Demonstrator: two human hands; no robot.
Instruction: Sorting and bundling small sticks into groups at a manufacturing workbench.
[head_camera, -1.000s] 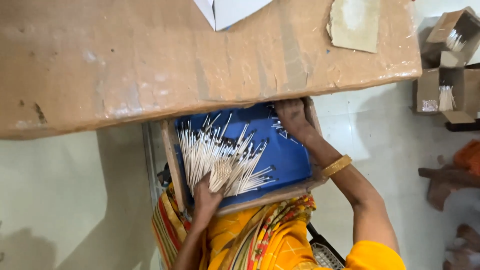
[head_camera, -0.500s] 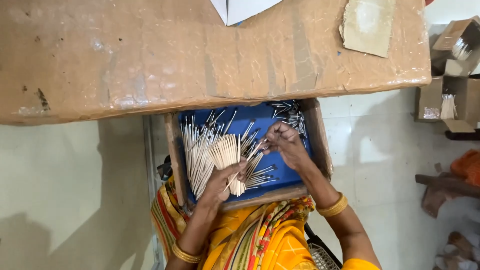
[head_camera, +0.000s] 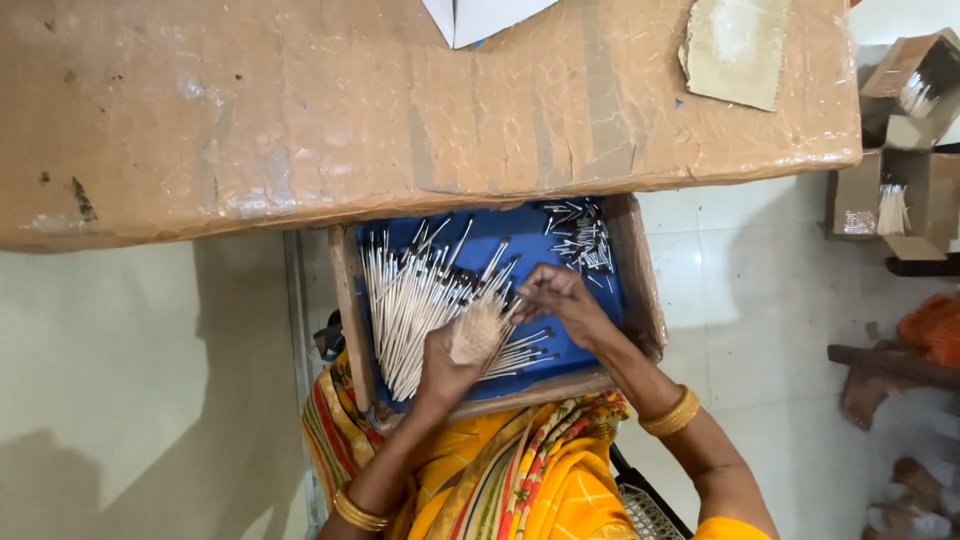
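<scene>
I see a pale tiled floor (head_camera: 740, 300) under a table wrapped in brown taped cardboard (head_camera: 400, 110), whose near edge overhangs the far end of a wooden tray with a blue lining (head_camera: 610, 270) resting on my lap. My left hand (head_camera: 450, 365) is closed round a bundle of thin pale sticks (head_camera: 478, 332), held so that I look almost straight at their cut ends; their long axis runs up toward the camera and slightly away from me. My right hand (head_camera: 562, 300) has its fingers pinched together just beside the bundle's right edge, touching a few sticks; how many it holds I cannot tell. In the tray's left half lies a loose pile of dark-tipped sticks (head_camera: 405, 300), mostly pointing away from me, fanning rightward. A smaller heap of short dark-tipped pieces (head_camera: 583, 240) sits in the far right corner. Cardboard boxes with more sticks (head_camera: 890, 195) stand well apart on the right.
</scene>
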